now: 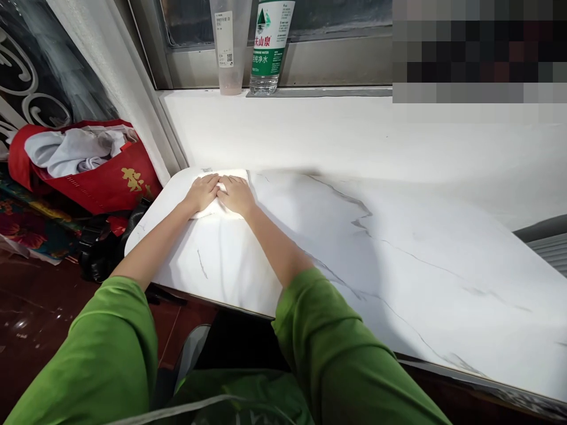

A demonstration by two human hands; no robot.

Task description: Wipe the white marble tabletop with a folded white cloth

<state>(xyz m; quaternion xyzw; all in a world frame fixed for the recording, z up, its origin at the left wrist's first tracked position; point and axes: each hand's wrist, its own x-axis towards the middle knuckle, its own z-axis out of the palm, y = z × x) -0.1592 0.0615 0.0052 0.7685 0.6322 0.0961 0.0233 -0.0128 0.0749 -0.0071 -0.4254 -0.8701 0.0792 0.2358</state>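
Observation:
Near the left end of a white marbled table [319,260], a white cloth [224,211] lies flat, close to the wall. My left hand [202,192] rests palm down on its left part, fingers stretched out. Beside it, my right hand [236,193] presses flat on the cloth, also with extended fingers. The fingertips of both hands come close together or meet near the cloth's middle. What lies under the palms is hidden.
On the window ledge stand a translucent plastic cup [231,50] and a water bottle [271,50] with a green-and-white label. A red bag [106,188] stuffed with pale fabric is left of the table. A white curtain [117,77] hangs above it.

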